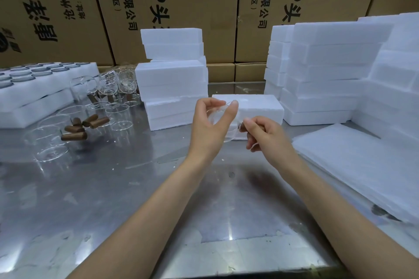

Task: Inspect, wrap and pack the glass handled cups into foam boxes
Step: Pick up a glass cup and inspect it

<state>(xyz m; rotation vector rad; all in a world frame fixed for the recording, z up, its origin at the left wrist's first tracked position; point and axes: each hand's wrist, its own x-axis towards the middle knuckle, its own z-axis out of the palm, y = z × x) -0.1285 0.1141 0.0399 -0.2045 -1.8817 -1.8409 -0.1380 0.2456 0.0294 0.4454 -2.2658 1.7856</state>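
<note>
A clear glass cup (pixel 221 120) with a brown wooden handle is held up above the steel table at the centre. My left hand (pixel 212 123) pinches its rim between thumb and fingers. My right hand (pixel 264 135) grips the wooden handle, which is mostly hidden by its fingers. Just behind the hands lies a closed white foam box (pixel 256 106). Several more glass cups with brown handles (pixel 77 130) lie and stand on the table at the left.
Stacks of white foam boxes stand behind centre (pixel 172 79) and at the right (pixel 335 70). A foam tray (pixel 31 88) holding several round dark-rimmed items is at the far left. White foam wrap sheets (pixel 358 165) lie at the right. Cardboard cartons (pixel 181 2) wall the back.
</note>
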